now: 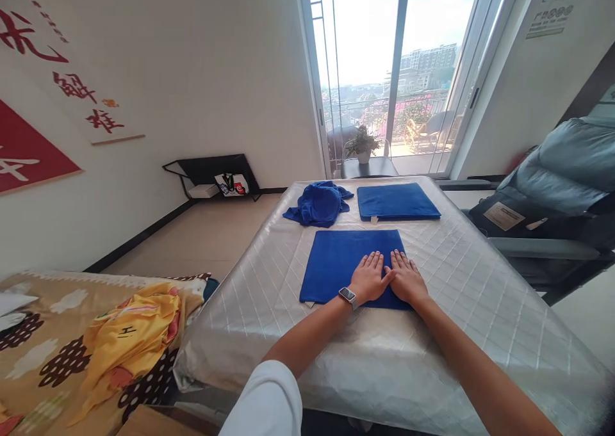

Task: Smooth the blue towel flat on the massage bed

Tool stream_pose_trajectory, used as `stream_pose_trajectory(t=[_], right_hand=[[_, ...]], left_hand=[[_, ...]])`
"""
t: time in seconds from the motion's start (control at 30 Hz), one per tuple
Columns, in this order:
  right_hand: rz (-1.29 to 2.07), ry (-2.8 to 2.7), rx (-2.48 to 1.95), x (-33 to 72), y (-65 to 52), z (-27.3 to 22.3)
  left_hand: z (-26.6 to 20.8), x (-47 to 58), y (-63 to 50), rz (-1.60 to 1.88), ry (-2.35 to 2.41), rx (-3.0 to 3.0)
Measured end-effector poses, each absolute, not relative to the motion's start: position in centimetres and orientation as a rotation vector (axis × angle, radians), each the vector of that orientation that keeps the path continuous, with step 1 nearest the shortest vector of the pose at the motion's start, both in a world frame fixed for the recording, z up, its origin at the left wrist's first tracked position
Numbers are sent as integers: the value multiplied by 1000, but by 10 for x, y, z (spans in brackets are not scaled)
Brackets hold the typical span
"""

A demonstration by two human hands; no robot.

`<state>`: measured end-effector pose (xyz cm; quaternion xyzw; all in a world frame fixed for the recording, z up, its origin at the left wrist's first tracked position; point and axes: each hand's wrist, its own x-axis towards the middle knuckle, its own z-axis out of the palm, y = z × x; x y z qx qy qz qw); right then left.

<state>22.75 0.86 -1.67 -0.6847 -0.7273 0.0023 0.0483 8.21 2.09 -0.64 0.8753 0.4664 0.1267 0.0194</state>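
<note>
A flat blue cloth (336, 263) lies spread on the plastic-covered mattress (259, 282) in front of me. My left hand (369, 277), with a watch on its wrist, rests palm down on the cloth right of its middle. Beside it my right hand (406, 277) presses flat on the cloth's right edge, and the thumbs meet or overlap. Fingers of both hands are stretched out, with nothing held. Behind the cloth, to the right, sits a neat stack of folded blue cloths (398, 201). A crumpled blue cloth (319, 203) lies at the far left of the mattress.
At the lower left is a bed with a patterned sheet (29, 359) and a yellow garment (139, 321). A grey armchair (548, 250) stands close on the right. Past the mattress are a potted plant (364, 148) on a small table and a sliding glass door (398, 71).
</note>
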Motion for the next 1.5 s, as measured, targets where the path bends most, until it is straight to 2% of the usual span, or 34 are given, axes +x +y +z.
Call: stream_pose_trajectory(t=[0.23,0.4,0.6,0.9,1.1,1.23,1.33,1.5], right_hand=[[17,-2191,-2092,224,10,-15],[-24,-2180,-2074,223,10,-15],[-107,-2207,-2006,227,-15,-5],[4,-2246,-2017,236,-71,-29],[-61,-2228,-2006,235,-71,-30],[-94,-2254,-1950,237,-73,-32],[-59,-2235,-1962,237,-73,-32],[10,-2215,-2005,234,-72,-30]], left_hand=[[-4,-51,9,200,1825,2465],[-6,-95,-15,153,1919,2387],[-6,-94,-20,153,1917,2382],[14,-72,-12,179,1933,2382],[18,48,-20,312,1289,2781],[7,94,-20,339,1119,2874],[1,81,-16,293,1178,2835],[-1,1,-14,220,1412,2703]])
